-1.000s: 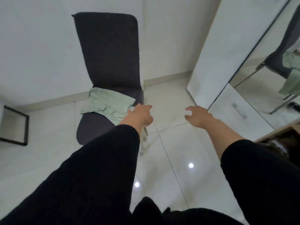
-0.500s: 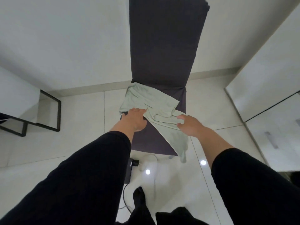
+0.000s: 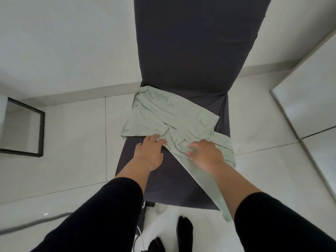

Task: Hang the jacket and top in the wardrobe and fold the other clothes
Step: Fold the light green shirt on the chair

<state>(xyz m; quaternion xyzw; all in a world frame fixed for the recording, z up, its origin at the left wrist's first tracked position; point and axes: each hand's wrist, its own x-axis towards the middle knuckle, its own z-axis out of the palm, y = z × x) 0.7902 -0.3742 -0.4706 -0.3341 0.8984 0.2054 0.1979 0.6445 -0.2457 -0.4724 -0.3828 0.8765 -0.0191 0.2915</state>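
Frame centre: unfolded pale green garment [image 3: 169, 117] on chair [image 3: 181, 179], touched by open left hand [image 3: 149, 151]; gripped by right hand [image 3: 205, 153]; folding barely begun

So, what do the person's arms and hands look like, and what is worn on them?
Both arms wear black long sleeves, pushed up so the forearms are bare. The left hand and the right hand are bare too: no gloves, rings, watch or bracelet show. The sleeves are plain, with no markings visible.
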